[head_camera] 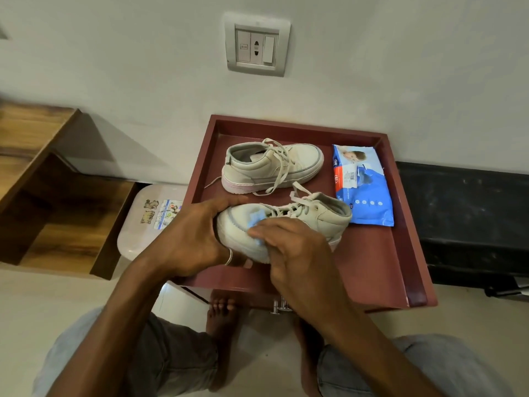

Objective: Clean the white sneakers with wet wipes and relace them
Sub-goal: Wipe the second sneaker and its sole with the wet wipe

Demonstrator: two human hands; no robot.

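Observation:
Two white sneakers lie on a dark red tray-like tabletop (380, 253). The near sneaker (323, 213) points its toe to the left, and my left hand (194, 239) grips that toe end. My right hand (294, 253) presses a pale blue wet wipe (255, 222) against the sneaker's toe and side. Its laces are threaded and loose at the top. The far sneaker (272, 167) lies behind it, toe to the right, with its laces hanging loose. A blue pack of wet wipes (362, 184) rests at the right of the tabletop.
A wooden shelf unit (57, 196) stands at the left, with a pale plastic stool (146, 222) between it and the table. A wall socket (256, 47) is on the wall behind. A black bench (469, 219) sits at the right. My knees and bare feet are below.

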